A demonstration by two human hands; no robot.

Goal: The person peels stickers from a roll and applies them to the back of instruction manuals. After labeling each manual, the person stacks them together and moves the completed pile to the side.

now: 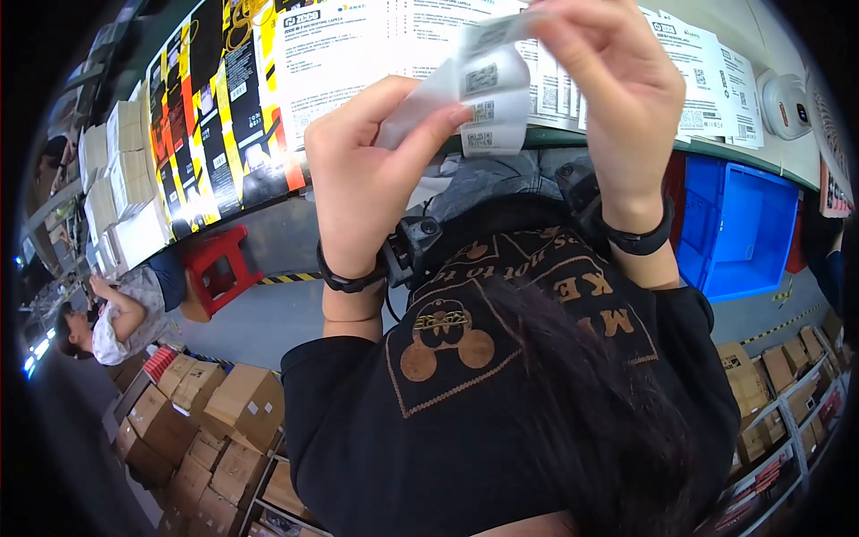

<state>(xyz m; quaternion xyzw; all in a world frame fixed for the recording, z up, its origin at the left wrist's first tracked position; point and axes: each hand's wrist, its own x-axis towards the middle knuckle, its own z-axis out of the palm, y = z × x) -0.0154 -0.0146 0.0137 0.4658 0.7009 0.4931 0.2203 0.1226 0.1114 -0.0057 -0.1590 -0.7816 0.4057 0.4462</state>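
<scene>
Table [787,166] w/ printed sheets [376,45] lies just beyond my fingers; blue bin [743,233] sits below-right of my right hand, looks empty inside. Label strip [488,85] hangs between both hands, long axis running down-left to up-right. Left hand [358,179] pinches its lower end, thumb vs forefinger; right hand [617,89] pinches the top end, other fingers curled. Both equally near.
</scene>
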